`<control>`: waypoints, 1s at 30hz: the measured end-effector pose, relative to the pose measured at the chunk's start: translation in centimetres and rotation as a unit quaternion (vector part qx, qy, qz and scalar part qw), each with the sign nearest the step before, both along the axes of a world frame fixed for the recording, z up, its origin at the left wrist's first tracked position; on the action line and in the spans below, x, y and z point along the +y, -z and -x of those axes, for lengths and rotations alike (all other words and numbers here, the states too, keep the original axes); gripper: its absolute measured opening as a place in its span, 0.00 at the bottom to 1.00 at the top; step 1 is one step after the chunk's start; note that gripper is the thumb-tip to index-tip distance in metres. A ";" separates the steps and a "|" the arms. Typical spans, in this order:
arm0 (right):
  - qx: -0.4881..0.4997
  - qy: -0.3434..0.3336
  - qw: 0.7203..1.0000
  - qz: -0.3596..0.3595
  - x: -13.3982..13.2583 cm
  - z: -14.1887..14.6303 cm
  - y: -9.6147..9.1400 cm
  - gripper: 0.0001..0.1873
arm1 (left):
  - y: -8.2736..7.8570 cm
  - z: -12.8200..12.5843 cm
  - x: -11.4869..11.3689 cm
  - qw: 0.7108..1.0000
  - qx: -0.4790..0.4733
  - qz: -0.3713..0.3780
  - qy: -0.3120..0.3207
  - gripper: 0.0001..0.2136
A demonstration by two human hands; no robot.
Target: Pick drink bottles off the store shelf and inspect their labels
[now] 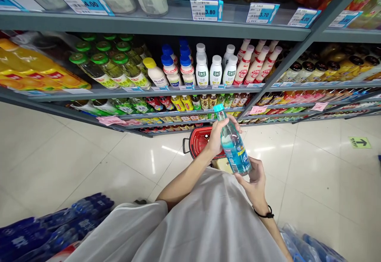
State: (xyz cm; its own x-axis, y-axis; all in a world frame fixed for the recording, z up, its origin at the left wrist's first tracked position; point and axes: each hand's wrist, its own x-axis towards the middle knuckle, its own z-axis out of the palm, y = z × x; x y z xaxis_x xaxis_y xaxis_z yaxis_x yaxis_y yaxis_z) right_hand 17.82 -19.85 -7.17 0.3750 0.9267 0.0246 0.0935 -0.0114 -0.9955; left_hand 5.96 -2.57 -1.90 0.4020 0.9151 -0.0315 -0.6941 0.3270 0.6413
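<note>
A clear plastic drink bottle with a teal cap and a blue label is held up in front of my chest, tilted with its cap toward the upper left. My left hand wraps around its upper part, just below the neck. My right hand cups the bottle's base between thumb and fingers. A black cord band circles my right wrist. The fingers of my left hand hide part of the bottle's shoulder.
Store shelves stocked with bottled drinks and price tags stand ahead. A red shopping basket sits on the tiled floor beyond my hands. Shrink-wrapped packs of blue bottles lie at lower left, with more at lower right.
</note>
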 end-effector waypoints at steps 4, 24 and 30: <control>0.049 -0.022 0.999 0.007 0.2 0.1 -0.2 0.28 | 0.1 0.2 0.1 1.000 -0.002 -0.005 0.018 0.15; 0.305 -0.071 0.946 0.084 0.5 -0.9 -1.8 0.36 | -0.3 -0.5 -1.6 0.997 0.018 0.019 0.075 0.33; 0.333 -0.096 0.931 0.117 0.4 -1.6 -2.5 0.44 | -0.7 -1.3 -2.2 0.993 0.014 -0.023 0.115 0.42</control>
State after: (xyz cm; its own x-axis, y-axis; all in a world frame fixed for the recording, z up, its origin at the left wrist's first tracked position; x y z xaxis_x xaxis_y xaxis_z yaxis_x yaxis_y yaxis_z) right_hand 19.37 -19.40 -4.68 0.0614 0.9289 -0.3651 -0.5207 -0.2822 -0.8057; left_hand 7.29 -4.80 -1.18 0.5998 0.8002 -0.0062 -0.5867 0.4450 0.6765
